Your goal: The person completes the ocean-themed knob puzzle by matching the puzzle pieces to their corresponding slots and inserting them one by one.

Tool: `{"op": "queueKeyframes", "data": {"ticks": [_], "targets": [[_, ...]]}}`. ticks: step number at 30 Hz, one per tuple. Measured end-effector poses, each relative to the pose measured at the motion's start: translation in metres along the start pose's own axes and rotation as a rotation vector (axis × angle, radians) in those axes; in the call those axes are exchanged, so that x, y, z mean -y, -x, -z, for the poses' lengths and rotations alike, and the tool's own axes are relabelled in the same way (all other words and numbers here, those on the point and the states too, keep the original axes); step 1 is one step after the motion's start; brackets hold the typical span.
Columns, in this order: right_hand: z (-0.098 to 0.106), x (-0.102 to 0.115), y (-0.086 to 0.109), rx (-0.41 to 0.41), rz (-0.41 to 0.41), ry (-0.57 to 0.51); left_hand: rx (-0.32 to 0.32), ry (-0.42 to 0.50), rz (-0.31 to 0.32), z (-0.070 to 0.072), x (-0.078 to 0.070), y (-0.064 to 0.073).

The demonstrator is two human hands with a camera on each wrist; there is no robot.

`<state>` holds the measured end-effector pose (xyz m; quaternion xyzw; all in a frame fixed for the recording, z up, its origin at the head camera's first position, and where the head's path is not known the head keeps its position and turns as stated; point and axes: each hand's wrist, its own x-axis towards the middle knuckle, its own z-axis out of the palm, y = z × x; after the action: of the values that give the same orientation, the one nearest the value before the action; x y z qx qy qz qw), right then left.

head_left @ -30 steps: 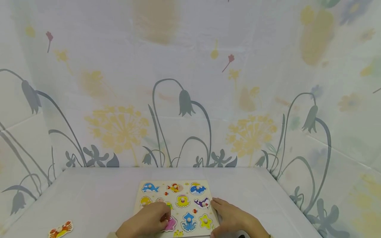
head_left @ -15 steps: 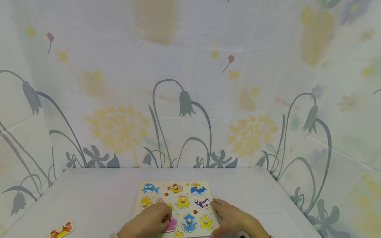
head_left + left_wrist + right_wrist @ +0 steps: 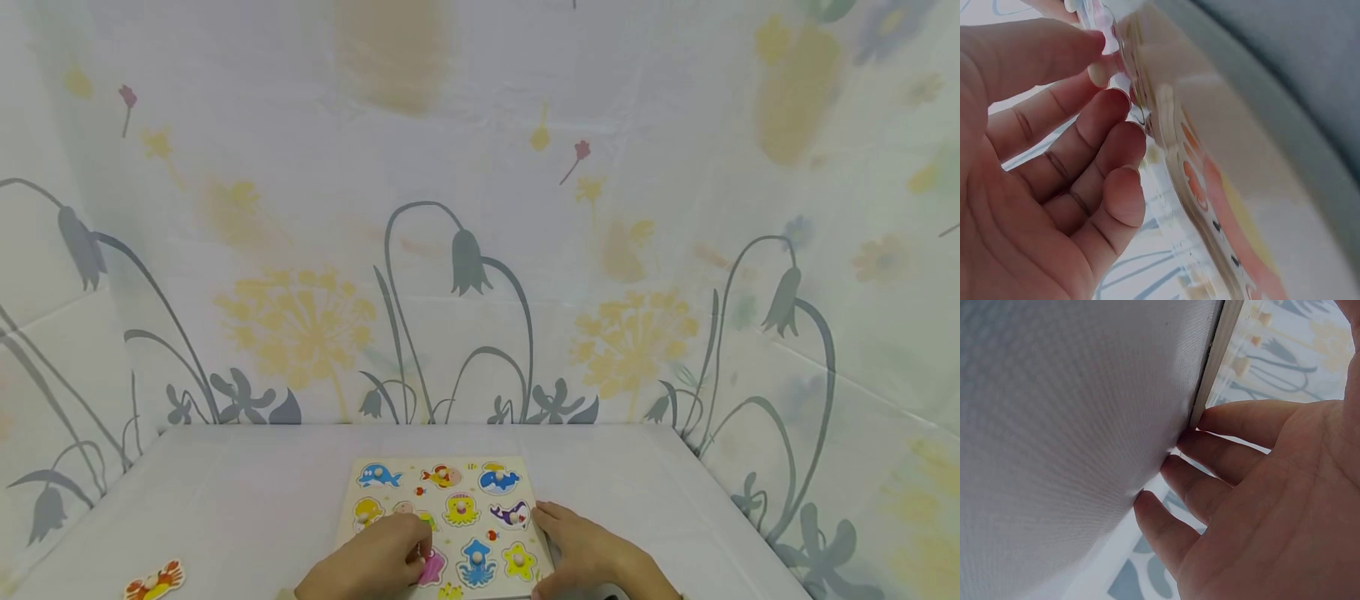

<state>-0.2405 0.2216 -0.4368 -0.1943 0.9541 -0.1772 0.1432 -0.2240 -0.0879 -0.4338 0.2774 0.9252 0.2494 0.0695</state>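
Observation:
A wooden knob puzzle board (image 3: 487, 535) with sea-animal pieces lies on the table. My left hand (image 3: 372, 557) is over its lower left part, thumb and fingertips pinching at a pink puzzle piece (image 3: 433, 570) that they partly cover. In the left wrist view, the thumb (image 3: 1054, 53) and index finger close in at the piece while the other fingers bend loosely beside the board. My right hand (image 3: 588, 552) rests at the board's right edge, fingers spread. The right wrist view has its fingertips (image 3: 1191, 440) on the white tabletop, the index finger against the board's side.
A red and orange crab piece (image 3: 155, 580) lies apart on the table (image 3: 247, 500) at the left. On the board sit a blue squid (image 3: 477, 561), a yellow starfish (image 3: 519, 561), a yellow octopus (image 3: 461, 508) and several others. A flower-printed curtain (image 3: 480, 250) hangs behind the table.
My left hand has shifted very slightly right and down over the pink piece. The right hand keeps its place at the board's edge.

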Motion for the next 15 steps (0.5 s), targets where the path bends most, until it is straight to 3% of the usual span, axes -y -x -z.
{"op": "queueKeyframes", "data": {"ticks": [6, 15], "targets": [[0.0, 0.002, 0.001, -0.007, 0.001, 0.007, -0.023, -0.021, -0.001, 0.005, 0.01, 0.01], [-0.001, 0.002, 0.0, -0.007, -0.01, 0.009, -0.06, -0.057, -0.042, 0.021, 0.038, 0.033]]}}
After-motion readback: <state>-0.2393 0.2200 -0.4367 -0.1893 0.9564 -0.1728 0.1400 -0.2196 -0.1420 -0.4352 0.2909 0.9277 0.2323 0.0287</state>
